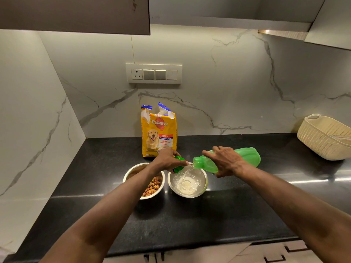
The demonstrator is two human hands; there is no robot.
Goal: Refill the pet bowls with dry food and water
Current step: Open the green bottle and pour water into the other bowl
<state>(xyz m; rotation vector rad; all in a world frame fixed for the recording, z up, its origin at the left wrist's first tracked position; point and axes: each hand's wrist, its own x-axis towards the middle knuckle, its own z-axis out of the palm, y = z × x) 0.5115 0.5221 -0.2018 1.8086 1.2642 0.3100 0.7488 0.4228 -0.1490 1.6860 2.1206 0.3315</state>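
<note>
Bag (159,133) behind kibble bowl (131,171); basket (322,138) far right; left grip (167,160) pinching cap (179,159), right grip (226,162) clasping bottle (248,155).

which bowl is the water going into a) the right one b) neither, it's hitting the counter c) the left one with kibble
a: the right hand tips the green bottle and its stream lands in the right bowl; the left bowl holds kibble, and the left hand holds the cap.

Marble walls (228,82), black countertop (190,224), brown cabinet (76,14)
</note>
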